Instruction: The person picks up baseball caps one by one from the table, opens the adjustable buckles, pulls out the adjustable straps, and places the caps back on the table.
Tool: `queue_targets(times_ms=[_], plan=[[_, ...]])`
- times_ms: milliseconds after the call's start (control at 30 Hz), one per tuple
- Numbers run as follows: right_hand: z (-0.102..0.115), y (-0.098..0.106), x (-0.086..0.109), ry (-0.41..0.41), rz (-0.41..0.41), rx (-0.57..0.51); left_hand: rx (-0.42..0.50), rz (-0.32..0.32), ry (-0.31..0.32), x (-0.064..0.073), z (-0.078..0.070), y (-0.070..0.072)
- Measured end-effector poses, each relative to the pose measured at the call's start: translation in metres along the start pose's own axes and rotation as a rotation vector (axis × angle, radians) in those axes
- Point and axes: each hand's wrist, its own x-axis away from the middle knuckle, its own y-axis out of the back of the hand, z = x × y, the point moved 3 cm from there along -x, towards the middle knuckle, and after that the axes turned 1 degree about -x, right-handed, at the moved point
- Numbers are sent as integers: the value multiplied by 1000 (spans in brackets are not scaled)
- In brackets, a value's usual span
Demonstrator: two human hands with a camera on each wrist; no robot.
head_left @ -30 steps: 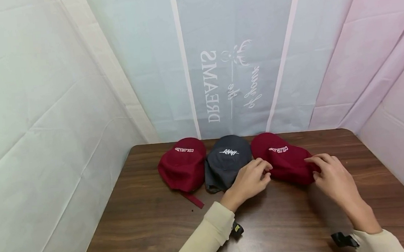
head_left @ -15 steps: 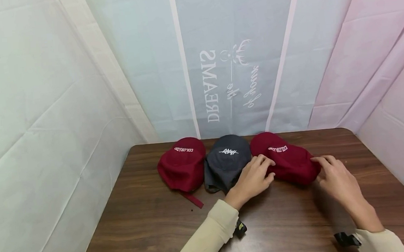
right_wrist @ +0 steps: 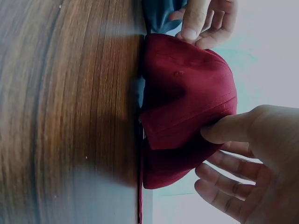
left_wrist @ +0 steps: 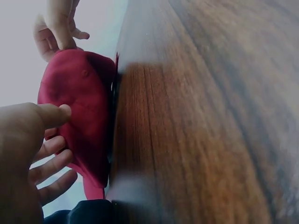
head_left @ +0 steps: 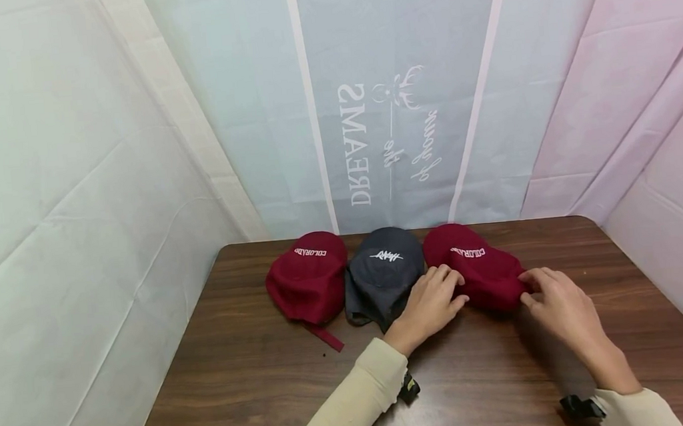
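Note:
In the head view a dark red baseball cap [head_left: 489, 275] with white "COLORADO" lettering lies on the right of the table, brim toward the back cloth. My right hand [head_left: 562, 306] pinches the cap's right side; in the right wrist view the thumb [right_wrist: 217, 133] presses a dent into the crown. On the other side my left hand [head_left: 429, 303] touches the cap's edge with loosely bent, spread fingers, reaching across part of a dark grey cap [head_left: 386, 263]. Another red cap [head_left: 310, 275] lies left of the grey one, its strap trailing forward.
The three caps stand in a row along the back edge of the brown wooden table [head_left: 241, 395]. A pale blue cloth [head_left: 393, 102] with printed words hangs right behind them. White sheets [head_left: 66, 228] enclose the sides.
The right side of the right-hand red cap has drawn in to the left, with my right hand following it. My left hand has shifted slightly right. The other two caps stay put.

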Motion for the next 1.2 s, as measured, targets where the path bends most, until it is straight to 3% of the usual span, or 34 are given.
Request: queue_targets(times_ms=[200,733,1033,1200], plan=[[5,-1,0,20,-33,-2,-4,-84,13,0,1,1],[15,-1,-2,63,-103,-15,-41,-178,96,0,0,3],[25,4,-5,118,-157,-37,4,-254,106,2,5,7],[34,8,-8,143,-189,-50,39,-327,89,3,9,11]])
